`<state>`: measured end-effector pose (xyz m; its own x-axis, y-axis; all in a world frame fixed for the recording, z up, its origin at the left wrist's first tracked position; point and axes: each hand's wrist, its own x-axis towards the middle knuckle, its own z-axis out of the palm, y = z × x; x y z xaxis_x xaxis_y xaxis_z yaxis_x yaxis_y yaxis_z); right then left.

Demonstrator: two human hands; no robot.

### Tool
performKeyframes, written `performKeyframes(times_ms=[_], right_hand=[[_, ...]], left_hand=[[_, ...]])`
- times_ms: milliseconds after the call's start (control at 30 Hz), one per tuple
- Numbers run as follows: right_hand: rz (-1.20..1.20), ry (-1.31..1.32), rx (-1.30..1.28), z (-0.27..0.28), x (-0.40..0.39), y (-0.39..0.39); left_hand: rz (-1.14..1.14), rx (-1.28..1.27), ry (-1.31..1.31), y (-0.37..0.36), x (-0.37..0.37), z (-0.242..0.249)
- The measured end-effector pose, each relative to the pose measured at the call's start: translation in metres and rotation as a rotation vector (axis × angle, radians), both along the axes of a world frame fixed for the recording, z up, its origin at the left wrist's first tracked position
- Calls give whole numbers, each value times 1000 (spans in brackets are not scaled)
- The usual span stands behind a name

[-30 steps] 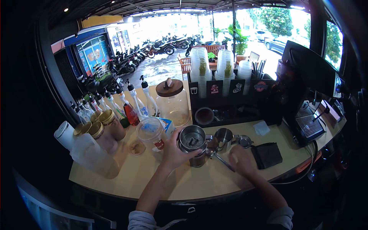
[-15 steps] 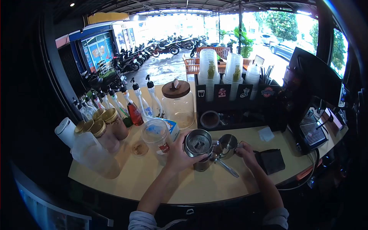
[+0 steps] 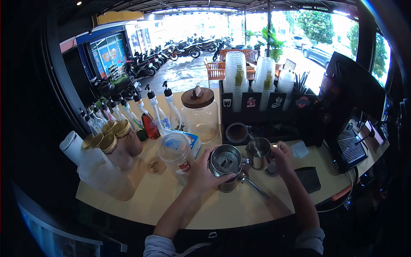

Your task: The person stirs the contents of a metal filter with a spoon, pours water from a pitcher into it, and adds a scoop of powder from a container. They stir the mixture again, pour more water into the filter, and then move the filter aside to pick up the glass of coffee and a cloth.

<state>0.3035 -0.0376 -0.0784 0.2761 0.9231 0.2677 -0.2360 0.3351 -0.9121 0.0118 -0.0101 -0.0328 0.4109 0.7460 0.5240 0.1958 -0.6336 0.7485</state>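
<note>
My left hand (image 3: 204,172) is wrapped round a round metal strainer cup (image 3: 225,160), held over another metal vessel (image 3: 228,185) whose upper part it hides. Dark bits lie on the perforated disc inside. Just right of it, my right hand (image 3: 283,157) is closed on the handle of a metal pitcher (image 3: 258,150), upright with its open top showing. A small metal cup (image 3: 272,168) stands beneath that hand. On the counter between the two hands lies a metal spoon-like tool (image 3: 255,187).
Left of my hands stand a clear plastic jar (image 3: 174,154), a lidded glass jar (image 3: 200,118) and pump bottles (image 3: 150,124). A black rack (image 3: 267,103) holds plastic cups. Further right are a black pouch (image 3: 307,179) and a machine with a grate (image 3: 351,143).
The pitcher has risen and moved slightly right with my right hand, uncovering the small metal cup. My left hand and the strainer cup have shifted slightly right.
</note>
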Motion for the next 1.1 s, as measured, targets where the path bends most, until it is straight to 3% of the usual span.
performKeyframes(times_ms=[133,500,1100], right_hand=[[41,-61,20,63,-13,-4],[103,-242,88,138,-42,2],[199,-468,97,158,-55,7]], left_hand=[[0,24,6,0,0,4],[16,48,37,6,4,3],[14,66,17,6,3,2]])
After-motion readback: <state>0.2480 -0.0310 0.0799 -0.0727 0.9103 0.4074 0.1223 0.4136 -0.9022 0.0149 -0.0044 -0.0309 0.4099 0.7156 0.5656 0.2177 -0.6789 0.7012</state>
